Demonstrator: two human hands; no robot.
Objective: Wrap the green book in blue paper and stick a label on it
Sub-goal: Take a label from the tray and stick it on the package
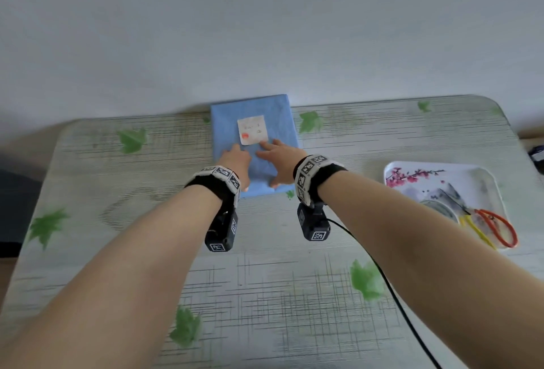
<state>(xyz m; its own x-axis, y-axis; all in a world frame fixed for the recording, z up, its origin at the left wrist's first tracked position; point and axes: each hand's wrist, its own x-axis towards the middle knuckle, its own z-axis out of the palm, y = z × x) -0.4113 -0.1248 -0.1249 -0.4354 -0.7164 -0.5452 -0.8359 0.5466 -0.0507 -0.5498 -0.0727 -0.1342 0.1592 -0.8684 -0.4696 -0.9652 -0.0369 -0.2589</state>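
Book lies on the worktop, left of the tray and farther off. It is wholly covered by blue paper with no green showing, so the wrapping looks done. One label sits on top and seems to need only a final press. Left grip and right grip lie flat on the paper, fingers straight, holding nothing, the right fingertips touching the label's near edge. Count: one book, one label, one tray, and in the tray seemingly two scissors, orange and yellow.
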